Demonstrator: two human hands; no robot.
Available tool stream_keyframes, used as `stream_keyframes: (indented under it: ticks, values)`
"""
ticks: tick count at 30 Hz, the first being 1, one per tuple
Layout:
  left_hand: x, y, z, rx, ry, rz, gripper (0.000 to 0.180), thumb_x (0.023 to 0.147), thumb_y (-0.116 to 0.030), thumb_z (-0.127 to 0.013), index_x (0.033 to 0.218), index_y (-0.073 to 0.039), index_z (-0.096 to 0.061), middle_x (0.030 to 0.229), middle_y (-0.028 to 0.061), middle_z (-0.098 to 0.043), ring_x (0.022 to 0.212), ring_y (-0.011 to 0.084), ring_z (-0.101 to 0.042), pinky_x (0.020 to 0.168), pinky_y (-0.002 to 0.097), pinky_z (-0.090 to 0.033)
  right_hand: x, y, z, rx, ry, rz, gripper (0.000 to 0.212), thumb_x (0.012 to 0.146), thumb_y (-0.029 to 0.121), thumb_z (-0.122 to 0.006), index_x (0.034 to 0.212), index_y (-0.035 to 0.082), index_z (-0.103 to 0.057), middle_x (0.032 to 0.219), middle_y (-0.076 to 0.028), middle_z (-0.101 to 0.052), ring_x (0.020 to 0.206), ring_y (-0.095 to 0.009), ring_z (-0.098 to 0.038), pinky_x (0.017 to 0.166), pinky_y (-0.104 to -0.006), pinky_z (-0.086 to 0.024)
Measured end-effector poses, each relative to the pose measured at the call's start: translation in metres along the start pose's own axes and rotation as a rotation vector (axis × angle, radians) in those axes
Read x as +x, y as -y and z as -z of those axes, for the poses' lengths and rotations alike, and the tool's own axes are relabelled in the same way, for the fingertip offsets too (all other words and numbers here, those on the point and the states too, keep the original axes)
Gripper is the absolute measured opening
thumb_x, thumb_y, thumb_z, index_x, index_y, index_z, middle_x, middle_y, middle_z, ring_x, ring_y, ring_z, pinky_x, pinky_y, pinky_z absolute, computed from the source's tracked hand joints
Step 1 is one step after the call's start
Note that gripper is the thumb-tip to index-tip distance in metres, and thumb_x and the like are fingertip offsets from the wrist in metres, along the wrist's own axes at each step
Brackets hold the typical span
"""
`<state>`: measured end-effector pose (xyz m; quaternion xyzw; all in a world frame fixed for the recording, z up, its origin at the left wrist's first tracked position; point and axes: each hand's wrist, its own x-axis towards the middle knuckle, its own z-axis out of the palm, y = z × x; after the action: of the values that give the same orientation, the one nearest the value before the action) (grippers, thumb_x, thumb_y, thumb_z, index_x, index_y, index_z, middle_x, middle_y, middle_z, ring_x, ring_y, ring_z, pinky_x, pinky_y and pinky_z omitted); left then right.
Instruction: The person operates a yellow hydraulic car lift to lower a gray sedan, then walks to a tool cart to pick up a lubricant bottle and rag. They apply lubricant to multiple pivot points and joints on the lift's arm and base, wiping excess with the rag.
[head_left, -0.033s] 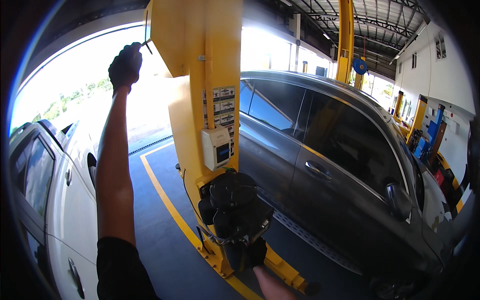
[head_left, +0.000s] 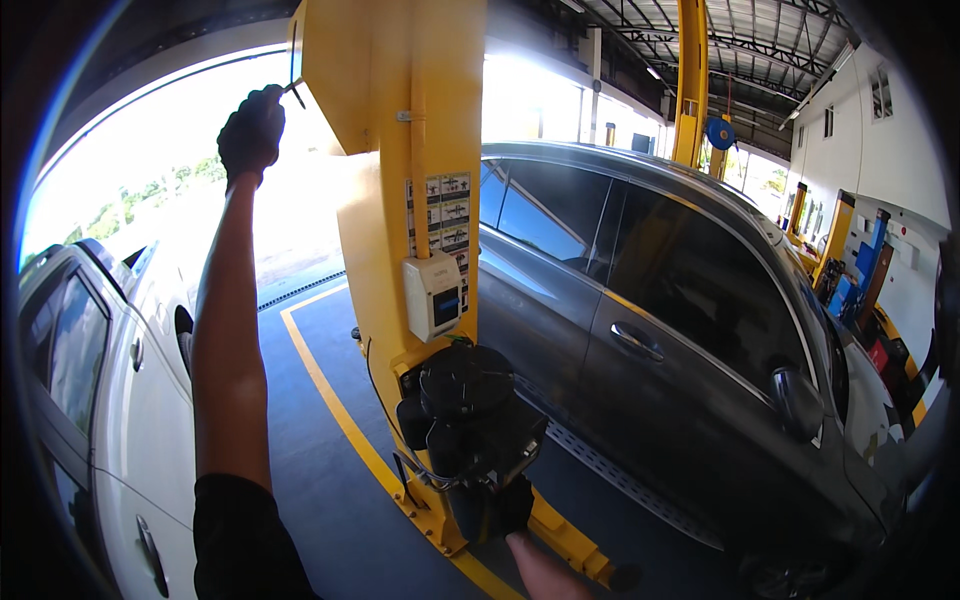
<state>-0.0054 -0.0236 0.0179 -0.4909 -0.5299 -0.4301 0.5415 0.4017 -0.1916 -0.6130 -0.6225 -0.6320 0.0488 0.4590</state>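
Note:
In a dark glove, my left hand [head_left: 252, 135] is raised at the upper left, its fingers closed round the end of a thin dark lever [head_left: 296, 93] beside the yellow post of a car lift [head_left: 390, 180]. At the foot of this post sits a black motor and pump unit [head_left: 465, 385] with hoses on it. My right hand [head_left: 514, 503], gloved in black too, is against the lower part of that unit. Its fingers are hidden from sight. A pale control box [head_left: 432, 295] with a dark front is fixed to the post above the motor.
A dark grey car [head_left: 640, 290] stands close on the right of the post. On the left is a white car [head_left: 130, 400]. The yellow base plate [head_left: 435, 525] and a yellow floor line [head_left: 335, 395] are low down. A blue reel [head_left: 719, 132] hangs farther back.

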Motion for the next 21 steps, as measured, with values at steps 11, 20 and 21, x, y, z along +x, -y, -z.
stream_keyframes:
  ticks: [11, 20, 21]
  values:
    - [0.001, -0.005, 0.003, 0.026, 0.0, 0.008, 0.021, 0.103, -0.029, -0.052, 0.121, -0.024, -0.063, 0.109, 0.0083, -0.071, 0.093, 0.0379, -0.073, 0.079, 0.0524, -0.059, -0.001, -0.006, -0.007, -0.012, 0.001, 0.018, 0.06, 0.084, 0.055, -0.08, 0.108, 0.001, -0.069, 0.1, -0.019, -0.071, 0.093, -0.039, -0.069, 0.079, -0.0493, -0.054]
    - [-0.001, -0.007, 0.005, 0.007, -0.044, -0.001, 0.019, 0.103, -0.027, -0.052, 0.119, -0.023, -0.063, 0.106, 0.0095, -0.071, 0.09, 0.0386, -0.074, 0.078, 0.0517, -0.06, -0.004, -0.021, -0.021, -0.031, 0.049, -0.025, 0.056, 0.085, 0.052, -0.079, 0.111, 0.003, -0.068, 0.103, -0.019, -0.071, 0.095, -0.038, -0.069, 0.081, -0.0495, -0.054]
    - [-0.001, -0.009, 0.006, 0.017, -0.025, 0.005, 0.019, 0.103, -0.027, -0.052, 0.118, -0.023, -0.063, 0.105, 0.0096, -0.071, 0.09, 0.0386, -0.074, 0.078, 0.0517, -0.06, -0.004, -0.023, -0.021, -0.029, 0.05, -0.028, 0.057, 0.085, 0.052, -0.079, 0.111, 0.003, -0.068, 0.103, -0.018, -0.071, 0.096, -0.038, -0.069, 0.081, -0.0496, -0.054]
